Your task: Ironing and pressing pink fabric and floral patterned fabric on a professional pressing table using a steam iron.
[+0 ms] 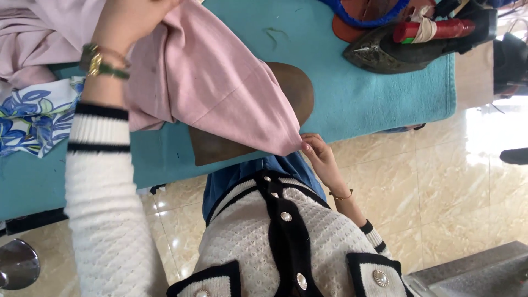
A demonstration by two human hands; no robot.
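I see my right hand (319, 157) at the near edge of the bench (363, 93), its fingers (307, 146) pinched shut on the pointed corner of a pink cloth (214, 88). From that pinch the cloth spreads up and away to the left, lying over a brown pad (291, 88) that sits on the teal cover just above the fingers. My left hand (129, 22) is well apart, at the far left top of the view, pressed into the bunched part of the same pink cloth; its fingers are buried in the folds, so I cannot tell how far they are closed, though the hand looks to be gripping the fabric. A green and gold bracelet (102, 63) sits on that wrist, and a white knit sleeve with black bands (102, 181) runs down from it. Left of that sleeve a blue and white flowered fabric (33, 115) lies on the bench. Far to the upper right of the right-hand fingers, a dark metal iron (396, 49) with a red handle rests on the teal cover. Below the fingers are pale shiny floor tiles (440, 181).
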